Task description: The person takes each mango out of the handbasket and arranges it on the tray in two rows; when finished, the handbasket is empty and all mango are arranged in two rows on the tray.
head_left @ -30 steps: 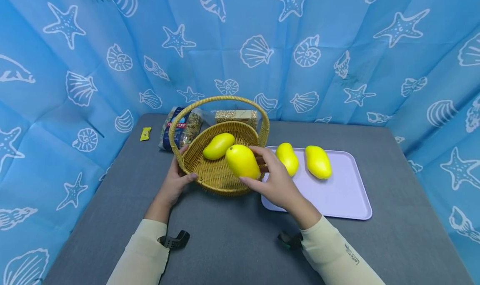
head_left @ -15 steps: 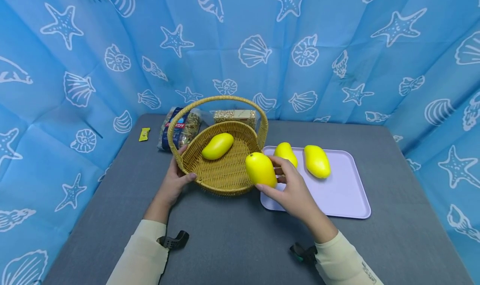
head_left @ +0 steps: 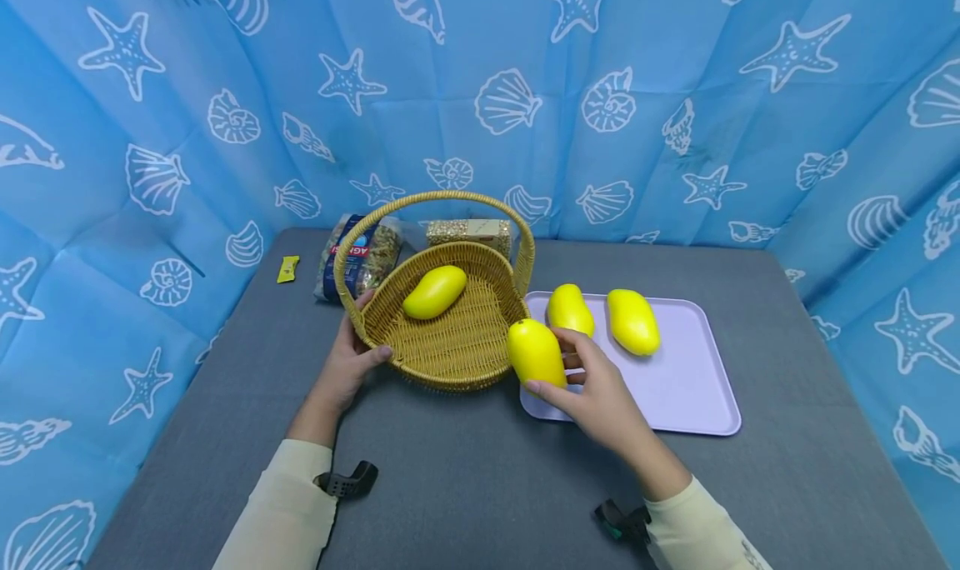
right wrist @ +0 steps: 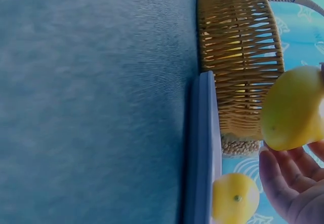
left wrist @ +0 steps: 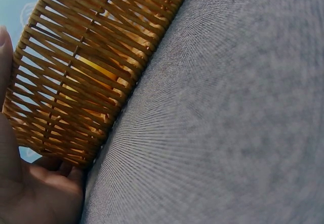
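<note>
A wicker basket (head_left: 450, 362) with a tall arched handle stands on the table, one yellow mango (head_left: 435, 292) lying inside it. My left hand (head_left: 347, 368) grips the basket's left side, thumb over the rim; the left wrist view shows the woven wall (left wrist: 91, 77) beside that hand. Between basket and tray, my right hand (head_left: 600, 391) holds a second mango (head_left: 536, 353) by its right side, raised above the tray's left edge. On the lilac tray (head_left: 693, 387) lie two more mangoes, the nearer-left one (head_left: 570, 310) partly behind my right hand and the other (head_left: 633, 322) fully visible.
Behind the basket are a printed bag of dry food (head_left: 363, 257) and a clear pack of grains (head_left: 470, 232). A small yellow packet (head_left: 288, 268) lies at the far left. A blue shell-patterned curtain (head_left: 510, 103) hangs along the table's back and sides.
My right hand has carried its mango from over the basket, right and toward me, to the tray's left edge. My left hand keeps its grip on the basket, which stays in place.
</note>
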Tool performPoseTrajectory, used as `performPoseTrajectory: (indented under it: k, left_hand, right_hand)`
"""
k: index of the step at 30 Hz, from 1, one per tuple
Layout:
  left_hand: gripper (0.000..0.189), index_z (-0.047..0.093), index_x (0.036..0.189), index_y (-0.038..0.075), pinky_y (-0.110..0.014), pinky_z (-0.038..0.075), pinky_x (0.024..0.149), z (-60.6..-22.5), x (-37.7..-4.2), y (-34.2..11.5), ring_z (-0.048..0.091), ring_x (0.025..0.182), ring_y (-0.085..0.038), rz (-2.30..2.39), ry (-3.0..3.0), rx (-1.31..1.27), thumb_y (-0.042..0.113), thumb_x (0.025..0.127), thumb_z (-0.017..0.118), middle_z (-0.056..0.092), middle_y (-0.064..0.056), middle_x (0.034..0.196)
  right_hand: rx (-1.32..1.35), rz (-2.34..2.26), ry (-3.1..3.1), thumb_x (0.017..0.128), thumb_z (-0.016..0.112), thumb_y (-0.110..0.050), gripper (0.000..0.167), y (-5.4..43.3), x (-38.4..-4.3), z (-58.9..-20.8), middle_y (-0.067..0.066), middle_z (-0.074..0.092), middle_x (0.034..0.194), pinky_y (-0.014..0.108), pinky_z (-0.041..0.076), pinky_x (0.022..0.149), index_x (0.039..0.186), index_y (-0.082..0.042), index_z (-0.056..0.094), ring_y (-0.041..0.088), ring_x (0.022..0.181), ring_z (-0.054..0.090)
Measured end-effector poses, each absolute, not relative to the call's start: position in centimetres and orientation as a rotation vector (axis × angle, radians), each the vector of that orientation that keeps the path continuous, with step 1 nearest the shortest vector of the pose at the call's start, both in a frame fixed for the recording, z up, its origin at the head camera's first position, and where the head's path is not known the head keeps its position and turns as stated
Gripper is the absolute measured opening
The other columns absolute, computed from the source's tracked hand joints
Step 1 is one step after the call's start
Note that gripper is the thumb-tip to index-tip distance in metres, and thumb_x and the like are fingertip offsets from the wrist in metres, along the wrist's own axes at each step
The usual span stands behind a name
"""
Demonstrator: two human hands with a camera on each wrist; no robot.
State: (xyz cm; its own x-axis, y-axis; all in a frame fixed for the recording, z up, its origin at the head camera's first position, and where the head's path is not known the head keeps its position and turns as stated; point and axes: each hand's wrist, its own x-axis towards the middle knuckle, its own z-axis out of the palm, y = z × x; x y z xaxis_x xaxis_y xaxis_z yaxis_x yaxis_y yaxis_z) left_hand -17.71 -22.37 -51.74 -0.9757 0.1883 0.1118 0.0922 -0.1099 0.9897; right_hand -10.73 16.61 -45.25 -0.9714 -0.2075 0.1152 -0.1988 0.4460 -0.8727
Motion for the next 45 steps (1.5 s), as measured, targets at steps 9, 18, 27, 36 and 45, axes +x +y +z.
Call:
performPoseTrajectory:
  k: [9,18,27,36,45]
  left_hand:
    - [0.089,0.018,0.175,0.018,-0.031,0.046,0.108,-51.9,-17.8,-22.5,0.038,0.149,-0.041,2.277,2.04,0.327,-0.009,0.105,0.065,0.026,-0.012,0.174]
    - [0.089,0.019,0.175,0.02,-0.03,0.046,0.109,-51.9,-17.7,-22.6,0.038,0.149,-0.041,2.271,2.047,0.32,-0.009,0.105,0.064,0.026,-0.011,0.174]
    - [0.088,0.019,0.175,0.02,-0.031,0.045,0.109,-51.7,-17.7,-22.5,0.038,0.149,-0.04,2.266,2.048,0.303,-0.011,0.106,0.063,0.026,-0.01,0.174]
    - [0.088,0.019,0.175,0.021,-0.032,0.045,0.11,-51.5,-17.7,-22.4,0.037,0.15,-0.04,2.271,2.035,0.291,-0.01,0.106,0.064,0.026,-0.01,0.175]
    - [0.088,0.021,0.175,0.021,-0.031,0.046,0.109,-51.6,-17.8,-22.3,0.038,0.149,-0.04,2.284,2.02,0.3,-0.009,0.106,0.065,0.026,-0.012,0.174]
  right_hand:
    - [-0.207,-1.502,2.667,0.095,0.089,-0.025,0.075,17.8,-10.0,-46.1,0.017,0.063,0.132,0.049,0.056,0.089,0.154,0.0,0.049,0.03,0.107,0.065]
    - [-0.031,-1.261,2.731,0.096,0.086,-0.039,0.079,17.9,-10.3,-46.4,0.019,0.067,0.128,0.047,0.058,0.085,0.153,0.004,0.052,0.03,0.103,0.067]
    - [0.019,-1.135,2.759,0.097,0.084,-0.047,0.077,17.6,-10.5,-46.5,0.02,0.07,0.124,0.049,0.056,0.084,0.148,0.004,0.058,0.032,0.103,0.065]
    - [0.043,-1.114,2.736,0.099,0.08,-0.051,0.083,17.7,-10.5,-46.3,0.022,0.069,0.122,0.051,0.056,0.084,0.152,0.007,0.053,0.033,0.1,0.065]
    - [0.045,-1.121,2.706,0.101,0.079,-0.048,0.076,18.0,-10.3,-45.9,0.01,0.066,0.102,0.04,0.049,0.071,0.151,0.005,0.055,0.025,0.083,0.059]
